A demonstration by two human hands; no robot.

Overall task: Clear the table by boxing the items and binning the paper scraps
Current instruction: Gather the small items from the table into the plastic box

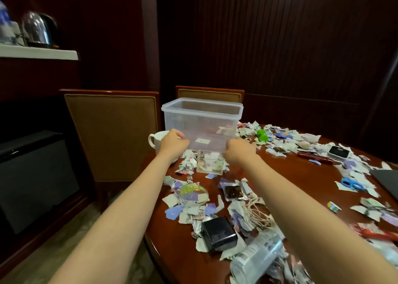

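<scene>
Dark wood table (286,176) strewn with paper scraps (189,210): plastic bottle (258,255) and black cube (218,233) nearest, then left hand (172,142) and right hand (239,151), fingers curled, gripping the clear box (202,120) by its lower corners at the far edge, chairs (112,133) behind.

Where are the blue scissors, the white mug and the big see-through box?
blue scissors (352,183): head view, on the blue handles.
white mug (157,142): head view, on its side by the handle.
see-through box (200,120): head view, on its front wall.
</scene>
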